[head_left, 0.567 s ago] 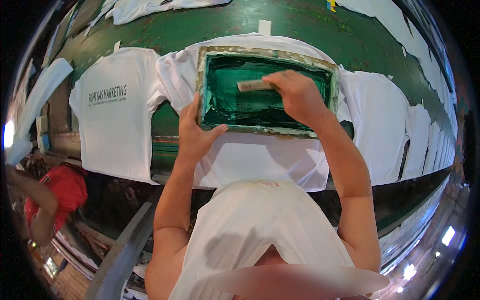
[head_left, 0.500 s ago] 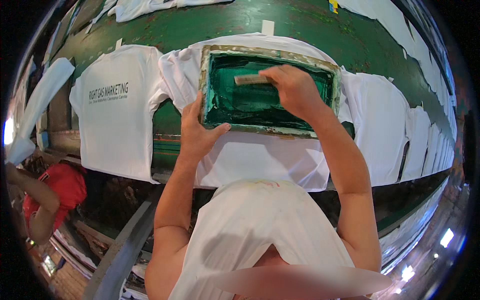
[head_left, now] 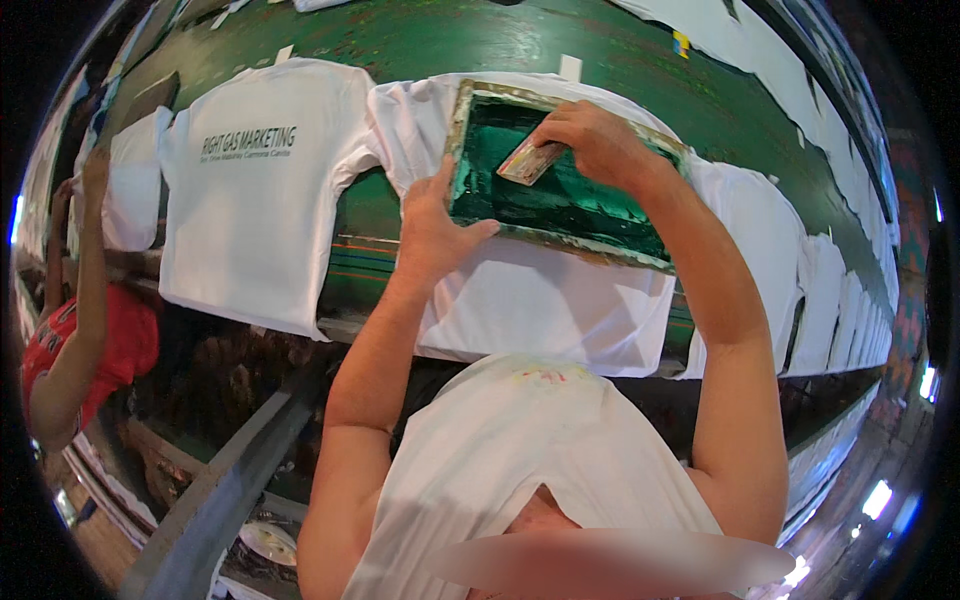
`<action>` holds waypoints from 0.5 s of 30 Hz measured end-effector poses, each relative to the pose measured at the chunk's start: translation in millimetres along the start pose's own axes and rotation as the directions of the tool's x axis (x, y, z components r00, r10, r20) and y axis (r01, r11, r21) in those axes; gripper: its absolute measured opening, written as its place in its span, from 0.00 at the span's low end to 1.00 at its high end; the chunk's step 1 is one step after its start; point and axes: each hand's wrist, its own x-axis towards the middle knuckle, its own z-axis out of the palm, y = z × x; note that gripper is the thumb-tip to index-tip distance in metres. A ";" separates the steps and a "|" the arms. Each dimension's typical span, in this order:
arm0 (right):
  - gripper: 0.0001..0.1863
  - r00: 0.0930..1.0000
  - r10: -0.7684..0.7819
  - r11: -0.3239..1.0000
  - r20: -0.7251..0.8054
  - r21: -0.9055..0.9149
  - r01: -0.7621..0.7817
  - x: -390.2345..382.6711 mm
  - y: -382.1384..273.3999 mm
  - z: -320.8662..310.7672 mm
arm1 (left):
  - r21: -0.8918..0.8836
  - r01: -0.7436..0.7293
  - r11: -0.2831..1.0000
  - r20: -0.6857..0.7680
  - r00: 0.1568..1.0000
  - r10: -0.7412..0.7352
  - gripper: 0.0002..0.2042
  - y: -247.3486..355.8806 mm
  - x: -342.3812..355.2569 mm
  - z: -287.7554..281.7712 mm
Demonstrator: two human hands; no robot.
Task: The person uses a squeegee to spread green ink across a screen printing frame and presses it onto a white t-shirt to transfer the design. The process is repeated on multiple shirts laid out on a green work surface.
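Observation:
A screen printing frame (head_left: 590, 252) with a weathered wooden rim and wet green mesh lies over a white T-shirt (head_left: 545, 305). My left hand (head_left: 438, 225) grips its near left corner, fingers along the left side and thumb on the near edge. Inside the frame, my right hand (head_left: 592, 140) is closed on a squeegee (head_left: 528, 160) with a flat, pale, stained handle. The squeegee is tilted over the left half of the mesh; its lower edge meets the green surface, though I cannot tell how firmly it presses.
On the green table (head_left: 440, 50), a white T-shirt with dark lettering (head_left: 255, 240) lies to the left. More white shirts (head_left: 750, 270) line up on the right. A co-worker in red (head_left: 95, 335) handles a white shirt at far left. A grey beam (head_left: 230, 490) runs below the table.
The squeegee has turned from nearly level to a slant within the frame, my right hand still on it. The co-worker's arms have risen to a shirt at the table. The whole view has shifted slightly.

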 end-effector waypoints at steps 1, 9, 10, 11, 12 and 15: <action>0.22 1.000 -0.011 1.000 0.015 -0.003 0.011 -7.0 4.6 -1.9 | -0.006 -0.008 1.000 -0.011 1.000 0.008 0.59 -0.6 0.2 1.2; 0.24 1.000 0.000 1.000 0.016 -0.021 0.000 -105.5 39.7 -28.1 | -0.066 0.008 0.998 -0.029 1.000 -0.010 0.59 -23.9 1.4 13.9; 0.24 1.000 0.010 1.000 0.011 -0.026 -0.010 -121.4 44.5 -32.0 | -0.062 -0.033 0.998 -0.038 0.999 0.031 0.58 -27.7 3.0 14.0; 0.25 0.999 0.030 0.999 0.010 -0.029 -0.030 -136.3 48.8 -33.4 | -0.085 -0.022 0.996 -0.029 0.999 0.020 0.58 -30.8 4.3 14.2; 0.24 0.999 0.015 1.000 -0.031 -0.022 -0.016 -150.1 52.3 -32.0 | -0.115 -0.030 0.993 -0.024 0.999 0.027 0.58 -33.3 6.1 14.5; 0.22 0.990 0.043 0.999 -0.132 -0.021 -0.046 -192.1 55.4 -26.0 | -0.173 -0.002 0.985 0.029 1.000 0.008 0.58 -35.0 8.5 13.4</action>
